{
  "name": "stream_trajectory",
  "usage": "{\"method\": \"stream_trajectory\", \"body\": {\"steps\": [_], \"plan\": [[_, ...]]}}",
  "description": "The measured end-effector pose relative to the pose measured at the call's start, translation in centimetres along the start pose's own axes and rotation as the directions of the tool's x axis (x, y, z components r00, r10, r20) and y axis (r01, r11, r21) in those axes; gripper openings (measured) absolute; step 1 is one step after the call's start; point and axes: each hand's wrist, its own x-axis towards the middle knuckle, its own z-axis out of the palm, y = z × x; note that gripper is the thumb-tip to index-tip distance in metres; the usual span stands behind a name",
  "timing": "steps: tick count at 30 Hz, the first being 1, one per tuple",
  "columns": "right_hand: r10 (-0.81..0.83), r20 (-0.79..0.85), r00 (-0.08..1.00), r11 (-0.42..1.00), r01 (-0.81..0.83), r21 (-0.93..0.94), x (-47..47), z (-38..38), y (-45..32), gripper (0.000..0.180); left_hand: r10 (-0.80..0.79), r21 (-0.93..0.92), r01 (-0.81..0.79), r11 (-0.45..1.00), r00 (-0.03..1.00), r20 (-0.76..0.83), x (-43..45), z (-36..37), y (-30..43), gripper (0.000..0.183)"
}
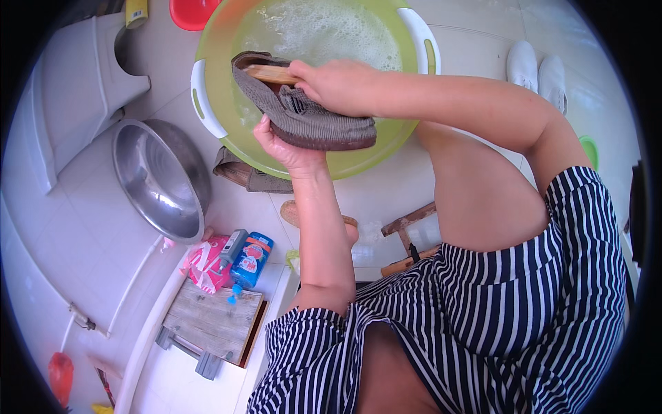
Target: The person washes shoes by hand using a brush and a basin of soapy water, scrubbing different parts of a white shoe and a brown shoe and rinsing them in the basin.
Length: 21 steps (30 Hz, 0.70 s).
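A wet grey fabric shoe with a brown sole (315, 121) is tilted over a green plastic tub (248, 150) of sudsy water. My left hand (289, 147) holds the shoe from below, along its sole. My right hand (336, 85) grips a wooden-handled brush (271, 73), which reaches into the shoe's opening; its bristles are hidden. A matching grey shoe (251, 173) lies on the floor against the tub's near left side.
A stainless steel basin (160, 181) leans at the left, below a grey plastic stool (77, 83). Nearby are a blue detergent bottle (252, 259), a grey bottle (232, 248) and a pink packet (207, 266). White shoes (522, 64) stand right; a wooden stool (408, 220) is beside my leg.
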Motion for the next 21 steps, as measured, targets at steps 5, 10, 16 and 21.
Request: {"method": "stream_trajectory", "body": {"steps": [5,10,16,21], "plan": [[0.129,0.173,0.977,0.991,-0.13,-0.002,-3.1,-1.2,-2.0,0.026,-0.014,-0.013,0.015,1.0,0.999,0.048,0.3,-2.5,2.8,0.069],[0.056,0.084,0.995,0.996,-0.061,0.061,-0.7,-1.8,-0.7,0.024,-0.045,0.057,0.046,0.997,0.999,-0.027,-0.6,0.0,0.6,0.068],[0.067,0.101,0.993,0.983,-0.049,-0.179,-3.7,-1.2,-1.2,0.023,-0.022,0.057,0.018,0.998,0.997,0.069,-0.4,-1.5,1.8,0.073],[-0.053,-0.048,0.997,0.993,0.048,-0.109,-0.4,-0.9,0.6,0.022,-0.113,0.026,0.114,0.993,0.993,-0.025,-0.7,-0.9,0.0,0.073]]}}
